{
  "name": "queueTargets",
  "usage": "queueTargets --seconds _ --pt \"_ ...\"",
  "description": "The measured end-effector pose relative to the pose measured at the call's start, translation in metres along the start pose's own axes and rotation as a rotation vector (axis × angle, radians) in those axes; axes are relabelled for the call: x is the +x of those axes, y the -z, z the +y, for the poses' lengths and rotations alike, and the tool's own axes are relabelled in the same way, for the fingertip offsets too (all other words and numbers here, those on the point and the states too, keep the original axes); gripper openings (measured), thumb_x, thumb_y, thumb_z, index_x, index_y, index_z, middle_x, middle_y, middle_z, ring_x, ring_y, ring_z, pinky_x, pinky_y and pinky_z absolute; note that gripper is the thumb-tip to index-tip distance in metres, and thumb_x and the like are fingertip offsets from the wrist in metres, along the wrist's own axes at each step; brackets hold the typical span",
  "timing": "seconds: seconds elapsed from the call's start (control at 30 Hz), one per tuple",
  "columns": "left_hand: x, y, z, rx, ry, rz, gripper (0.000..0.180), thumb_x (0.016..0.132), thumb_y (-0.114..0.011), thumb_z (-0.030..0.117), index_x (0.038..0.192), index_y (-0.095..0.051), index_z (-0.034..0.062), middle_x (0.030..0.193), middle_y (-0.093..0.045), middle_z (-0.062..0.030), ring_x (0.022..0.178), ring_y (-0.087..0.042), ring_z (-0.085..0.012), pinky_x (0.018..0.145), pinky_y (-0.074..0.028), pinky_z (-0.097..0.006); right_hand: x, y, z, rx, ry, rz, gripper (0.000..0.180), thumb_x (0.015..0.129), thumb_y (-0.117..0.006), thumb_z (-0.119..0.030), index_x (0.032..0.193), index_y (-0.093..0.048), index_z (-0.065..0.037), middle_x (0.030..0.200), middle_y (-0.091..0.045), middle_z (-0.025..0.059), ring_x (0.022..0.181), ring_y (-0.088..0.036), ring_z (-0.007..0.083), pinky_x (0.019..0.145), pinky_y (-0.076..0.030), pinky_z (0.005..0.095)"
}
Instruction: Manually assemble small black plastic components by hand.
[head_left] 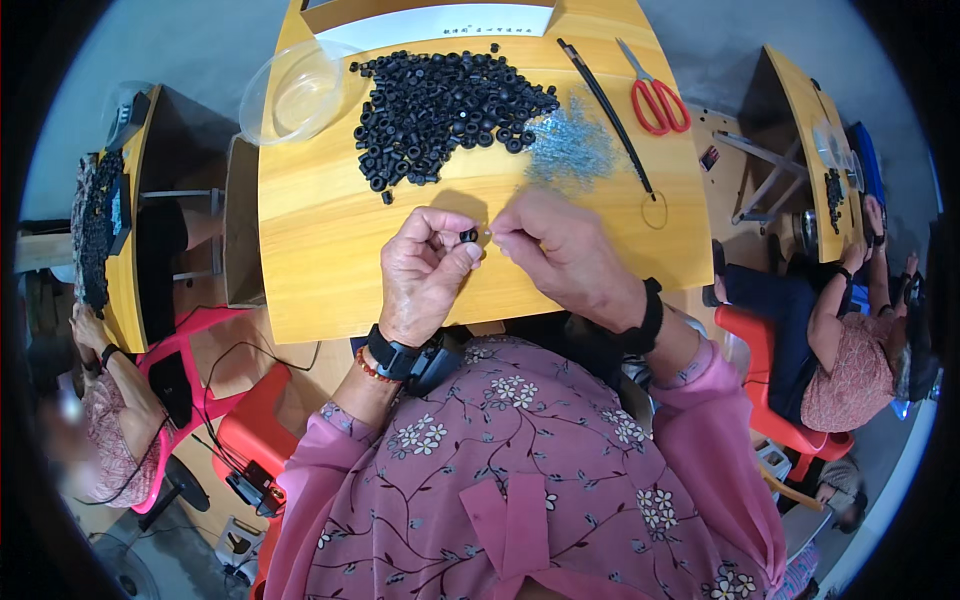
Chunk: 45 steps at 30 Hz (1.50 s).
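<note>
Overhead, the wooden table (pixel 330 250) fills my view, both hands working above its near edge. Behind them a big heap of black rubber rings (pixel 445 105), beside it a smaller glinting pile of metal bits (pixel 572 150), then the clear plastic bowl (pixel 298 92) and red-handled scissors (pixel 655 98). My left hand (pixel 425 275) is curled, thumb and fingertips pinching one black ring (pixel 468 235). My right hand (pixel 570 255) meets it, fingers closed on something tiny, probably a metal pin; too small to confirm.
</note>
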<state>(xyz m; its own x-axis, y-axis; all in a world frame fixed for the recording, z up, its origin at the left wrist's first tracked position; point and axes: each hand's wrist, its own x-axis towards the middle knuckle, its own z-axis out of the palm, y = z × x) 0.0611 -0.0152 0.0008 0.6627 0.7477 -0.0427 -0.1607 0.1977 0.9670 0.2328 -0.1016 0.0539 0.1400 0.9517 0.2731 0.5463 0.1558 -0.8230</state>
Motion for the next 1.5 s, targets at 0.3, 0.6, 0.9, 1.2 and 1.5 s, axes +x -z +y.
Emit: queueTargets --seconds 0.3,0.6,0.9,1.2,1.5 --pt "0.005 0.004 -0.006 -0.086 -0.019 -0.008 0.018 0.090 -0.068 -0.004 0.105 -0.058 -0.0028 0.092 -0.069 -0.0094 0.078 -0.065 -0.0116 0.071 -0.055 -0.026 0.015 -0.008 0.008 -0.089 0.059 -0.110 0.005 0.091 -0.060 -0.005 0.094 -0.063 -0.002 0.080 -0.056 0.0133 0.074 -0.058 0.0324 0.063 -0.046 0.0414" --pt "0.008 0.003 -0.001 -0.117 0.011 -0.003 0.021 0.088 -0.065 -0.013 0.106 -0.059 -0.0030 0.093 -0.069 -0.0082 0.082 -0.067 -0.0121 0.076 -0.057 -0.026 0.018 -0.012 0.004 -0.070 0.056 -0.064 0.007 0.089 -0.061 -0.003 0.095 -0.063 -0.002 0.079 -0.057 0.0144 0.074 -0.059 0.0339 0.064 -0.047 0.0427" --pt "0.007 0.008 -0.005 -0.181 0.004 -0.027 0.017 0.092 -0.064 -0.006 0.107 -0.056 -0.0040 0.096 -0.069 -0.0118 0.083 -0.068 -0.0150 0.079 -0.058 -0.030 0.019 -0.014 0.013 0.022 0.022 -0.077 0.008 0.086 -0.066 -0.002 0.094 -0.066 -0.003 0.078 -0.061 0.0123 0.072 -0.062 0.0300 0.063 -0.048 0.0385" --pt "0.007 0.009 -0.004 -0.198 -0.021 0.020 0.019 0.094 -0.061 -0.005 0.112 -0.055 -0.0034 0.096 -0.065 -0.0090 0.080 -0.067 -0.0141 0.077 -0.058 -0.029 0.047 -0.020 0.020 -0.071 -0.076 -0.018 0.012 0.087 -0.063 -0.005 0.098 -0.067 0.000 0.085 -0.064 0.0156 0.078 -0.063 0.0351 0.068 -0.050 0.0423" --pt "-0.012 0.015 0.009 -0.063 -0.075 0.130 0.016 0.093 -0.063 -0.006 0.107 -0.061 -0.0005 0.085 -0.066 -0.0024 0.074 -0.061 -0.0069 0.068 -0.052 -0.022 0.078 -0.043 0.029 -0.305 0.041 -0.159 0.008 0.086 -0.064 -0.004 0.093 -0.064 0.000 0.083 -0.059 0.0160 0.078 -0.060 0.0370 0.067 -0.048 0.0442"
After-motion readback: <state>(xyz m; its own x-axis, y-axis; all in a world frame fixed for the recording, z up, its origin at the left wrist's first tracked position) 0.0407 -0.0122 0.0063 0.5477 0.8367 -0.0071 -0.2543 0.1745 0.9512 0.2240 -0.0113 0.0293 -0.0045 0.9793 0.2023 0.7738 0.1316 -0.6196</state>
